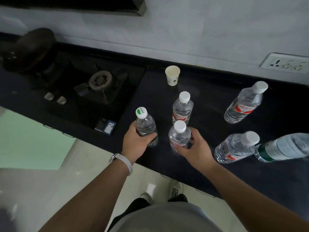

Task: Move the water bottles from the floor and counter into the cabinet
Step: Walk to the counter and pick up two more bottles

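Note:
Several clear water bottles stand on the black counter (209,101). My left hand (136,142) is wrapped around a bottle with a green-marked cap (145,122) near the counter's front edge. My right hand (194,148) grips a white-capped bottle (178,135) just to its right. Behind that stands another white-capped bottle (182,108). Two more white-capped bottles stand at the right, one far (244,102) and one near (235,148). A larger bottle with a green band (284,148) is at the right edge. No cabinet is in view.
A paper cup (172,75) stands behind the bottles. A gas stove (100,87) with a dark pan (31,47) fills the counter's left part. A wall socket (286,63) is at the right. Pale floor tiles and my shoes (175,190) show below the counter edge.

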The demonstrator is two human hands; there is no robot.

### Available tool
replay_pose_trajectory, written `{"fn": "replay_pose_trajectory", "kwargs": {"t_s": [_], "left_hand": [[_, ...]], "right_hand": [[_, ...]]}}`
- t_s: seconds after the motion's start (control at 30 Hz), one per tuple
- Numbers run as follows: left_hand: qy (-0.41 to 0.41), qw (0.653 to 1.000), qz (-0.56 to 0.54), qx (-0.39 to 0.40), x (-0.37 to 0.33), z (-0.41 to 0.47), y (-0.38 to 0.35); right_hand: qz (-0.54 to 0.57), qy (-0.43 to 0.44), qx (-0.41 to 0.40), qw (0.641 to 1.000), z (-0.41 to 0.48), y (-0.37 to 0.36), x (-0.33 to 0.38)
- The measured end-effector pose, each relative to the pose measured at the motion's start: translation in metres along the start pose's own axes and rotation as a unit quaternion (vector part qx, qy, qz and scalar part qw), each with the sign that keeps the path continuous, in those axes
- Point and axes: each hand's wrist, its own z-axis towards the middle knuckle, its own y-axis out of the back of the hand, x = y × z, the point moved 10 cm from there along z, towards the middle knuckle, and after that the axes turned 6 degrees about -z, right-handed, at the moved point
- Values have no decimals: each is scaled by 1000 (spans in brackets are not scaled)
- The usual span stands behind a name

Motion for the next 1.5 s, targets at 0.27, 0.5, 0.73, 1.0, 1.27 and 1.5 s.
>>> {"fn": "replay_pose_trajectory", "kwargs": {"t_s": [0.27, 0.5, 0.73, 1.0, 1.27, 1.5], "left_hand": [[6, 998, -40, -51, 18, -27, 36], [-1, 993, -66, -97, 39, -56, 97], [-7, 986, -101, -130, 80, -107, 185], [-11, 975, -125, -186, 147, -189, 315], [16, 955, -140, -262, 216, -261, 426], [38, 927, -149, -343, 258, -314, 494]], "right_hand": [[-3, 32, 11, 999, -7, -12, 31], [-3, 63, 45, 997, -33, -55, 73], [-17, 91, 51, 994, -87, -131, 113], [-53, 148, 67, 985, -173, -232, 177], [-65, 204, 134, 968, -243, -334, 230], [-64, 249, 220, 941, -278, -412, 276]]}}
